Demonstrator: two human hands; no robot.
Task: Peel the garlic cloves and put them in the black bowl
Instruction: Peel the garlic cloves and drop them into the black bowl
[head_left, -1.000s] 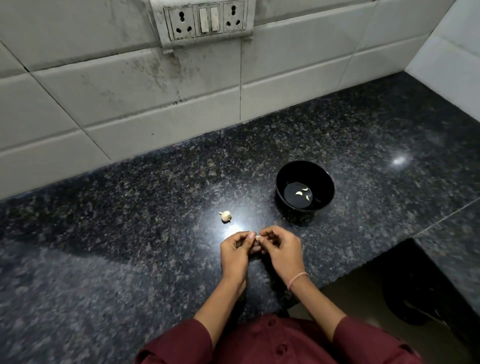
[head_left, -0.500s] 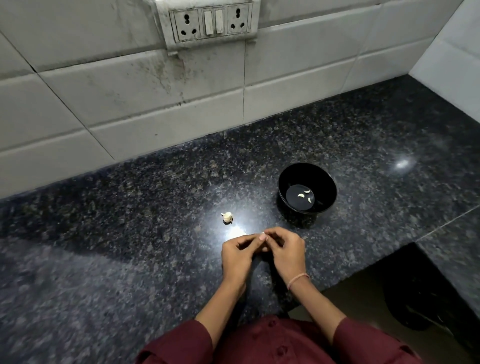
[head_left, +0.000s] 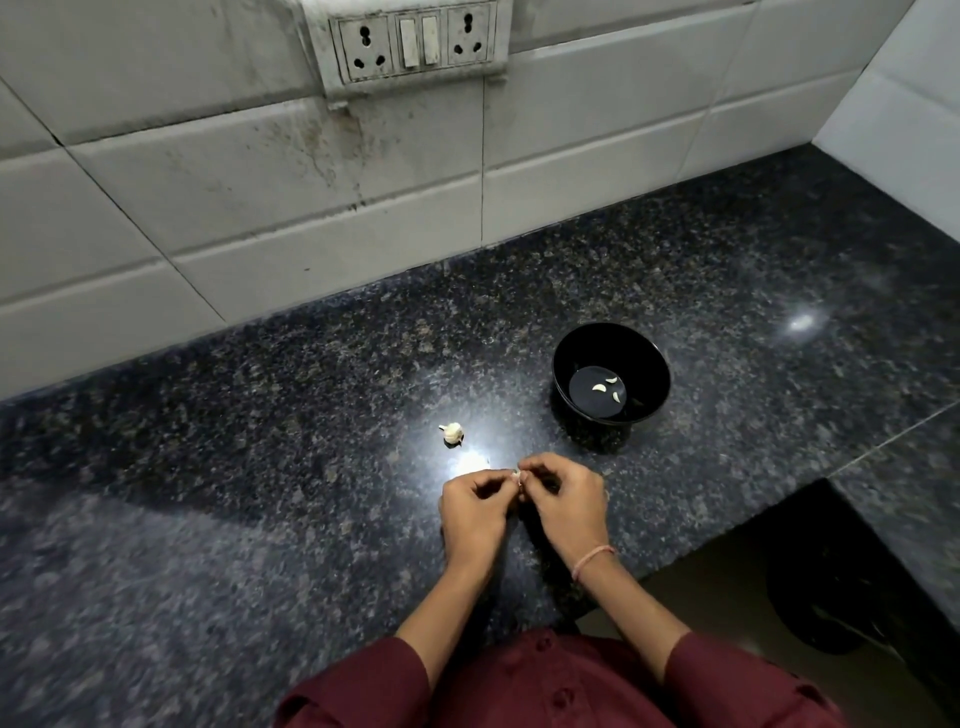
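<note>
From the camera on my head, I am looking down at the black bowl (head_left: 644, 364), which is standing upright on the dark speckled counter (head_left: 260, 441), up and to the right of my hands. Three pale peeled cloves (head_left: 599, 387) are lying loose on its flat bottom, close together; I cannot make out anything else in it.

I am holding one small garlic clove (head_left: 516, 475) just above the counter, on the near side of the bowl. My left hand (head_left: 475, 512) is curling its fingers in and pinching the clove from the left, and my right hand (head_left: 566, 501) is curling in and pinching it from the right, so the two sets of fingertips (head_left: 530, 467) are meeting on it. Only a small white bit of the clove is showing between them; I cannot tell how much skin is on it. The rest of the garlic head (head_left: 453, 433) is sitting alone on the counter, up and to the left of my left hand and well apart from the bowl.

Compared with half a second ago, very little is changing: the bowl is still carrying the same three cloves, the garlic head is staying where it was, and my hands are still working together at the same place, with my left fingers now curling in a little tighter.
</note>
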